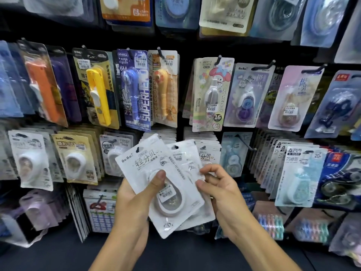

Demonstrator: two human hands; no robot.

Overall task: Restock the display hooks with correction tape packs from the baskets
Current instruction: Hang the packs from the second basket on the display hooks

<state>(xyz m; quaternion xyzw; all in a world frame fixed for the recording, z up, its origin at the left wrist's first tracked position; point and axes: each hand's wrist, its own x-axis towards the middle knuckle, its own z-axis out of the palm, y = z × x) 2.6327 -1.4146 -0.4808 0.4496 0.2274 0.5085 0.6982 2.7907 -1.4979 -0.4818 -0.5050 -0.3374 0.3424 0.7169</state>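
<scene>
the left hand point(136, 194) has its grip on a fan of white correction tape packs point(156, 173), thumb pressed on the front one. the right hand point(218, 190) has a narrow grip, pinching the right edge of a pack further back in the fan. the packs sit between the two hands, in front of the display. their long side leans up and to the left, with the hang holes at the top. the matching white packs point(209, 155) hang on a hook just behind and to the right, so the right hand looks nearer to it. each pack is flat, shiny card and clear plastic with a smooth round bump in the middle. it should bend easily. bright packs on thin black hooks point(252, 147) fill the wall all around.
</scene>
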